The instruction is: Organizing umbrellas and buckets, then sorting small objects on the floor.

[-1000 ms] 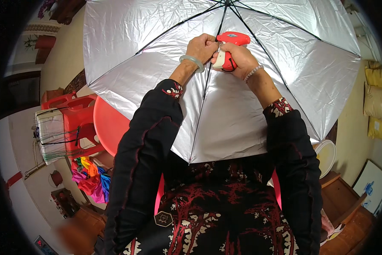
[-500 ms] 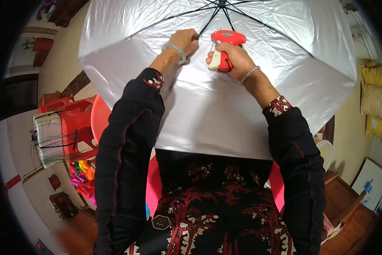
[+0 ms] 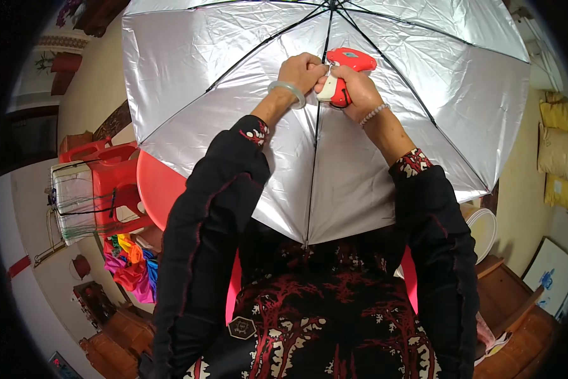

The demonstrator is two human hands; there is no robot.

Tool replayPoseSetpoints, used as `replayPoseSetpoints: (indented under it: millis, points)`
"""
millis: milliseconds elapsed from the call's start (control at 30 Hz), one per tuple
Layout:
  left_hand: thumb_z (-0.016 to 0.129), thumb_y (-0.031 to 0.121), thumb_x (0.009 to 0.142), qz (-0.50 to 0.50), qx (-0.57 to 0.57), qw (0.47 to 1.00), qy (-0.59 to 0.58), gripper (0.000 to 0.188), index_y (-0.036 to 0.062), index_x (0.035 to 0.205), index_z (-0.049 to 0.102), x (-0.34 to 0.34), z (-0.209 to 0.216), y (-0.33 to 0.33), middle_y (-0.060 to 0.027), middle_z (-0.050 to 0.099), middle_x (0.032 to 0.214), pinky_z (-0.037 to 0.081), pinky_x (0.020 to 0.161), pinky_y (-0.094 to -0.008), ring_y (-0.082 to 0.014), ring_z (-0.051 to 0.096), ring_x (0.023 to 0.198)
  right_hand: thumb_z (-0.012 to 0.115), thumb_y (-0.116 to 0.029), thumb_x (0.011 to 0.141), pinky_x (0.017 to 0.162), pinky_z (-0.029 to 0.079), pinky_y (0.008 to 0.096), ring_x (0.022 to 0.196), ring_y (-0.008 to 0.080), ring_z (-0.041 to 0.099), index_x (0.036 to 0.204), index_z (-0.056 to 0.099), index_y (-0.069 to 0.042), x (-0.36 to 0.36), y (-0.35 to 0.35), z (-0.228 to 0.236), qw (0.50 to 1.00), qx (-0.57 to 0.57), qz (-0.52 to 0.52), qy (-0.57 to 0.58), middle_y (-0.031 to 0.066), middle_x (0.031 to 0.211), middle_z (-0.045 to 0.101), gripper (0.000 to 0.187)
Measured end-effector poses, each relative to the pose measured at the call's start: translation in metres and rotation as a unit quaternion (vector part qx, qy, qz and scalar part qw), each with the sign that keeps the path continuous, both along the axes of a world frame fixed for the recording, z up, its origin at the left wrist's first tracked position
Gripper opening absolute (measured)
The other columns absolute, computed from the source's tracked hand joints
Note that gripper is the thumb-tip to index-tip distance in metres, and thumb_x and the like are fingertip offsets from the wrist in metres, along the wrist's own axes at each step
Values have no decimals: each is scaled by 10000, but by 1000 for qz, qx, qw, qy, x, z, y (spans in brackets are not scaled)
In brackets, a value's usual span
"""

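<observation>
Since the canopy (image 3: 353, 164) looks light and slippery, hold its stiff rib (image 3: 316, 129), where your left hand's (image 3: 299, 72) fingers pinch something hidden, your right hand (image 3: 358, 90) gripping the red-and-white tool (image 3: 353, 60) alongside.

- Both arms are covered by long black sleeves (image 3: 202, 252), traced with a dark red seam (image 3: 200, 227).
- The left cuff (image 3: 255, 131) and right cuff (image 3: 413, 163) are patterned red, black and cream.
- The left hand (image 3: 301, 72) is left bare, its wrist ringed by a pale bangle (image 3: 298, 92).
- The right hand (image 3: 358, 90) is left bare, its wrist circled by a pale beaded bracelet (image 3: 373, 114).
- A black garment (image 3: 334, 297) is printed with red, tree-like shapes and cream patches; at its near left, a pale-edged hexagonal emblem (image 3: 241, 328) is shown.
</observation>
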State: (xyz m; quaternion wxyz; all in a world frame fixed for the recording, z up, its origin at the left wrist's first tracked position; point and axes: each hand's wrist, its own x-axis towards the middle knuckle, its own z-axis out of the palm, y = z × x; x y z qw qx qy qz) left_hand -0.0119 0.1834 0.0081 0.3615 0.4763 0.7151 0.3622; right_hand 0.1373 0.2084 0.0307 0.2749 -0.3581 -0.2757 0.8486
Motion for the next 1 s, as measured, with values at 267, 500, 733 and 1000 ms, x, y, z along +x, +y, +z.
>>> replayPoseSetpoints:
  millis: [267,500,733,1000]
  points:
    - [655,300,706,20,36,999,-17,323,19,864,646,-1,-12,-4,-98,640,723,485,649,-280,-197,622,675,457,-109,836,646,539,369,730,247,629,988,470,32,-4,-7,9,999,5,-10,-46,148,832,598,208]
    - [650,303,703,22,34,999,-27,330,15,864,644,1,-16,-4,-95,638,723,486,653,-284,-199,621,673,448,-125,839,655,541,388,738,255,629,1012,474,32,-4,-8,3,998,-28,-36,-36,150,840,601,235]
    - [649,276,694,11,51,998,-21,308,9,847,641,0,-16,-5,-91,635,709,482,638,-280,-190,613,655,456,-136,837,651,540,387,728,257,631,1026,472,28,0,-1,5,999,-42,22,-17,152,850,604,251]
    - [611,164,757,-57,50,997,22,206,-8,868,591,-8,-8,2,-29,586,651,431,506,-220,-83,520,557,506,-116,806,574,543,391,658,276,634,961,496,32,4,14,4,996,-60,62,-17,155,790,604,214]
